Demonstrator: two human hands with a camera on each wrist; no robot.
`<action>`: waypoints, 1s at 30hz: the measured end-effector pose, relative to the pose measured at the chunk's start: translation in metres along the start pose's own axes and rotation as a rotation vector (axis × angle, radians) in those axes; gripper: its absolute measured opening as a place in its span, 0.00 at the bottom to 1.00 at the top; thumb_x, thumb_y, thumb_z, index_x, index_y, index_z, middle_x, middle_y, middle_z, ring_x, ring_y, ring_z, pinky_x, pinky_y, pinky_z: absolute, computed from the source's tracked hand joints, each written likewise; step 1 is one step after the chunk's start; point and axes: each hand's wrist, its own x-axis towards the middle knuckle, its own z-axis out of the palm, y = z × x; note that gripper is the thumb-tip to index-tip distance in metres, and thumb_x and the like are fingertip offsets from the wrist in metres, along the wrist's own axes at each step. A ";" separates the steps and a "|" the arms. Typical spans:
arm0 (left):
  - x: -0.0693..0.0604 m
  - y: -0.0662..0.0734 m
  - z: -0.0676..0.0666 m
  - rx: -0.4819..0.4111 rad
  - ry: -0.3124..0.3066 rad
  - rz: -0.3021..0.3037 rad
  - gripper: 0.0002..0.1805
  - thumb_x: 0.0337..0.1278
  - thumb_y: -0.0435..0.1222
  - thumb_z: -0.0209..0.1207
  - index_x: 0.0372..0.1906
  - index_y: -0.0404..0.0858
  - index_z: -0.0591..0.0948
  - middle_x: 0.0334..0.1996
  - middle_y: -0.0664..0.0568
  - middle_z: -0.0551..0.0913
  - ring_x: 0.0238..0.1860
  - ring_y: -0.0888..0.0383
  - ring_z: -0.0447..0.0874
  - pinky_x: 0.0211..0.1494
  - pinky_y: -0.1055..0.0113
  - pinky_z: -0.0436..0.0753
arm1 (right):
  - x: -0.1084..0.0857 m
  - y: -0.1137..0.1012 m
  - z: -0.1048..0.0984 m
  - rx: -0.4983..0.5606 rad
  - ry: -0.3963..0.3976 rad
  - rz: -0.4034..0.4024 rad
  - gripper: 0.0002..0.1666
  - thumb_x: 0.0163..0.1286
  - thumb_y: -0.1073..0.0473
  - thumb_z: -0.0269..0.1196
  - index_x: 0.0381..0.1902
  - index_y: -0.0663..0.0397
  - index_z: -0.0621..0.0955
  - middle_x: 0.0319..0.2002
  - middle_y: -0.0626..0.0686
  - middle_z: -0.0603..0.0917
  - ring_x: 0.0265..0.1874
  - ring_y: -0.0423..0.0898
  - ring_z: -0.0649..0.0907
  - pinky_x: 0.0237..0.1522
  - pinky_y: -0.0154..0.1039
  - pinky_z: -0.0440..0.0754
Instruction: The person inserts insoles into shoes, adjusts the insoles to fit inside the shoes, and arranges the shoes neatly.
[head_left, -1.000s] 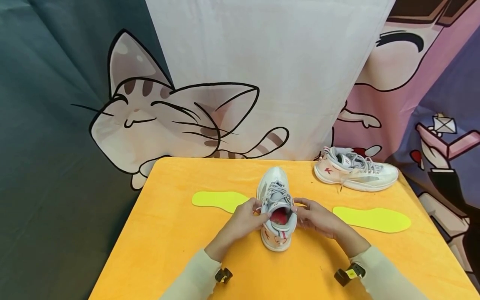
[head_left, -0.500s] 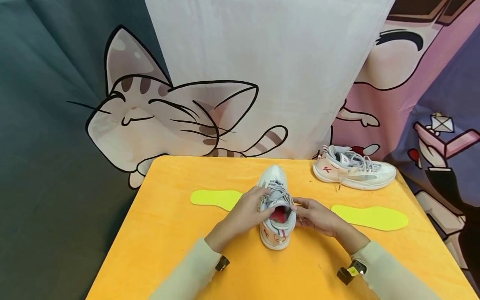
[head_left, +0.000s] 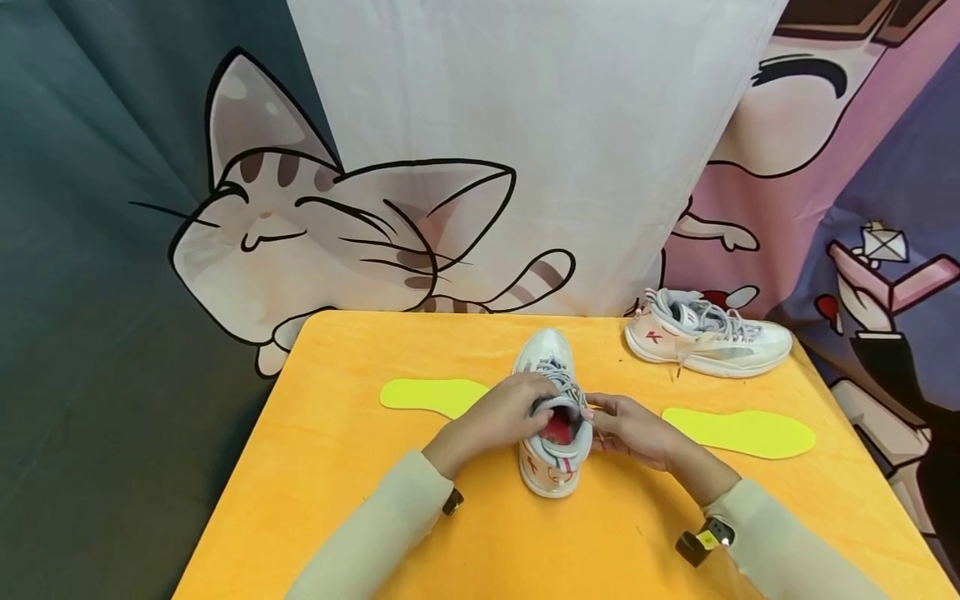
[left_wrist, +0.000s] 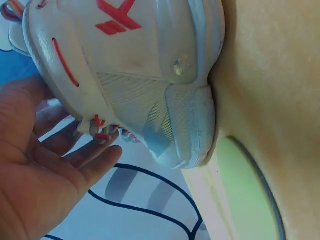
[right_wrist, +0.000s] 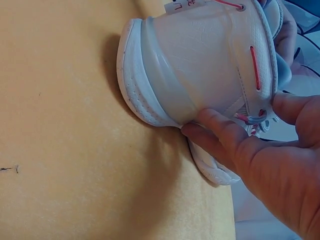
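Note:
A white sneaker [head_left: 548, 481] with grey laces stands upright mid-table, toe pointing away from me, its red inside showing through the opening. My left hand [head_left: 504, 414] reaches over its left side and pinches at the tongue. Its thumb is at the opening and its fingers bend over the tongue's top, with the fingertips partly hidden. In the left wrist view, the outer fingers [left_wrist: 102, 162] spread loosely beside the laces. On the other side, my right hand [head_left: 636, 433] grips the sneaker, thumb at the collar, fingers against the outer wall in the right wrist view.
One yellow insole [head_left: 431, 395] lies left of the sneaker, partly behind my left hand. Another yellow insole [head_left: 742, 433] lies to the right. A second white sneaker [head_left: 708, 337] stands at the back right edge of the orange table [head_left: 330, 492], before a printed cloth backdrop [head_left: 585, 125].
My left hand has moved from the sneaker's left collar up and right, over the tongue at the opening. The right hand keeps its hold, and the sneaker stays in place.

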 end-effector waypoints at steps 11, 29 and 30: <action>0.012 -0.003 -0.013 -0.064 0.020 -0.015 0.16 0.79 0.41 0.53 0.61 0.45 0.84 0.48 0.57 0.86 0.42 0.61 0.81 0.49 0.71 0.81 | 0.000 0.002 0.000 -0.014 -0.004 -0.003 0.43 0.85 0.52 0.49 0.80 0.74 0.45 0.75 0.76 0.61 0.63 0.47 0.80 0.60 0.38 0.83; 0.047 -0.017 -0.025 -0.036 0.049 -0.067 0.10 0.80 0.39 0.52 0.43 0.43 0.84 0.26 0.56 0.76 0.30 0.60 0.75 0.39 0.70 0.76 | 0.004 -0.001 0.000 -0.047 0.002 0.010 0.41 0.85 0.54 0.49 0.80 0.73 0.46 0.74 0.76 0.63 0.64 0.51 0.80 0.60 0.41 0.83; 0.050 -0.018 -0.024 -0.037 0.052 -0.070 0.10 0.80 0.39 0.53 0.41 0.43 0.83 0.24 0.56 0.75 0.30 0.60 0.74 0.38 0.70 0.75 | 0.004 -0.001 0.000 -0.046 0.001 0.006 0.41 0.85 0.54 0.49 0.80 0.73 0.46 0.74 0.76 0.63 0.64 0.50 0.80 0.60 0.41 0.83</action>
